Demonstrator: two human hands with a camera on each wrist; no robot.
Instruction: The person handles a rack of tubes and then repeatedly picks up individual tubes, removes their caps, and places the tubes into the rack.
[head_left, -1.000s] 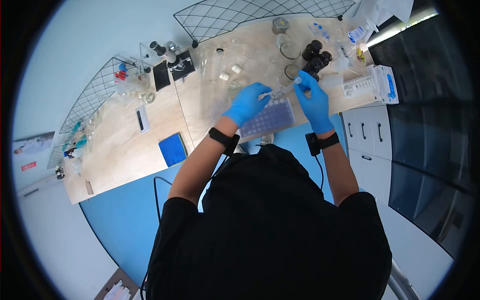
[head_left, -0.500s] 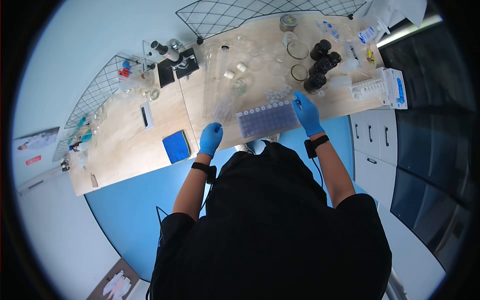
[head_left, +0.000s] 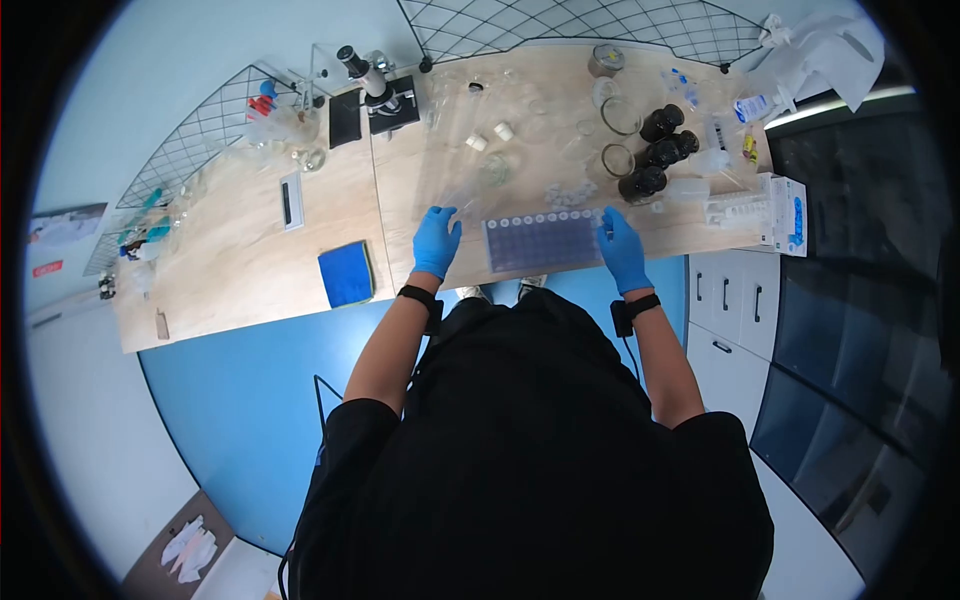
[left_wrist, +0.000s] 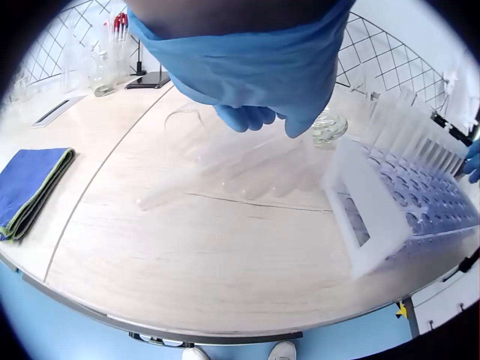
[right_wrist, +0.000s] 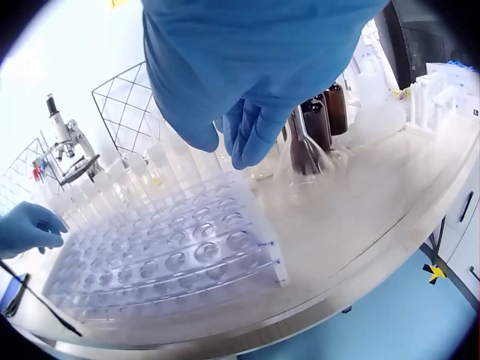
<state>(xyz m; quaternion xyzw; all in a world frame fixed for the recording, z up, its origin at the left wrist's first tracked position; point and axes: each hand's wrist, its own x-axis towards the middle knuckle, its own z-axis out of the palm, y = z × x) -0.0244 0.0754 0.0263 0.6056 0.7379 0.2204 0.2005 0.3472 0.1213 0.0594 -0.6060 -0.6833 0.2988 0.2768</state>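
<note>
A clear purplish tube rack (head_left: 541, 245) lies at the table's front edge, with a row of white-capped tubes along its back side. Left of it, my gloved left hand (head_left: 437, 243) hovers with loosely bent fingers over clear tubes (left_wrist: 247, 169) lying on the table; nothing shows in its grasp. At the rack's right end is my gloved right hand (head_left: 622, 252). In the right wrist view its thumb and bent fingers (right_wrist: 251, 131) stand slightly apart above the back row; whether they touch a tube is hidden. Small white caps (head_left: 570, 194) lie behind the rack.
Brown bottles (head_left: 660, 153) and glass dishes stand behind the right hand, with a clear flask (right_wrist: 304, 161) close by. A white rack (head_left: 736, 210) and glove box (head_left: 788, 215) sit at the right. Leftward are a blue cloth (head_left: 346, 274) and a microscope (head_left: 376, 92).
My left hand has gone from above the rack to the loose tubes at its left. The right hand has come down to the rack's right end, and the small tube it held up no longer shows.
</note>
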